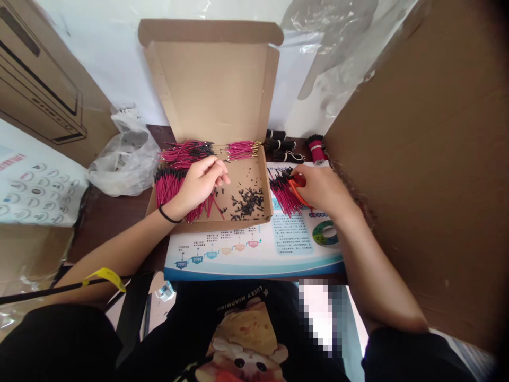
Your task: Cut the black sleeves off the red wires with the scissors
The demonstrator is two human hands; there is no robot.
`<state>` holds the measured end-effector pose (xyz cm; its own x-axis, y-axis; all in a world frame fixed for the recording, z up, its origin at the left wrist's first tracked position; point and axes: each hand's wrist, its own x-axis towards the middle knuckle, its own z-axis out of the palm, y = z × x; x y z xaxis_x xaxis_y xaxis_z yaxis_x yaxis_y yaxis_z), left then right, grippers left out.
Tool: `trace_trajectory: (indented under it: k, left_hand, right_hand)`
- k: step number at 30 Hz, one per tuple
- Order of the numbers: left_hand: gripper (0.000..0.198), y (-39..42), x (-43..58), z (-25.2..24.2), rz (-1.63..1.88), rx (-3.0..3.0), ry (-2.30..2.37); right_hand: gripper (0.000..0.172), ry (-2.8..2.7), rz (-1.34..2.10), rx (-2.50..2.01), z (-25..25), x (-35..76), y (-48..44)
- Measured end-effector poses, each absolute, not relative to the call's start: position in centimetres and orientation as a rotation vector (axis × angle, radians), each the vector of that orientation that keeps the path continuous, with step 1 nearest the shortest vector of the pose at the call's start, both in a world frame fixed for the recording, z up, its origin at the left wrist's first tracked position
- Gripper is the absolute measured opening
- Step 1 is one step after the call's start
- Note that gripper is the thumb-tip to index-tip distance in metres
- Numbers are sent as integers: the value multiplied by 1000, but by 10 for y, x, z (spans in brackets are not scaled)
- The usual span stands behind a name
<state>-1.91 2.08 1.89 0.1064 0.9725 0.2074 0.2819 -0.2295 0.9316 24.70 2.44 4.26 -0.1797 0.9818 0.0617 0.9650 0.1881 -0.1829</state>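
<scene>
My left hand (202, 183) hovers over an open cardboard box (210, 79), its fingertips curled together above magenta wires with black ends (169, 188). Whether those fingers pinch anything, I cannot tell. Loose black bits (248, 201) lie scattered on the box floor, and a second magenta bundle with gold tips (240, 150) rests near the back. My right hand (322, 188) grips orange-handled scissors (298, 183), partly hidden by the fingers. Beside those blades, a bunch of magenta wires (284, 193) lies on a printed leaflet (254, 249).
Tied black wire bundles (280, 143) and a magenta bundle (317, 148) stand behind the box. A crumpled plastic bag (127, 159) lies to the left, and a tall cardboard panel (409, 148) walls off the right side.
</scene>
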Motion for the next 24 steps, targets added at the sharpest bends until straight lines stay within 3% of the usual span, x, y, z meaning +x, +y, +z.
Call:
trace_trajectory:
  k: [5, 12, 18, 24]
  left_hand:
    - [27, 23, -29, 24, 973, 1963, 1296]
    - [16, 28, -53, 37, 554, 2630, 1169]
    - [15, 32, -68, 31, 247, 2739, 1104]
    - [18, 35, -70, 22, 286, 2739, 1118]
  right_hand:
    - [22, -2166, 126, -1849, 45, 236, 17]
    - [24, -2271, 88, -1645, 31, 207, -4]
    - [20, -2389, 60, -1612, 13, 200, -5]
    - [20, -2417, 65, -1617, 14, 199, -5]
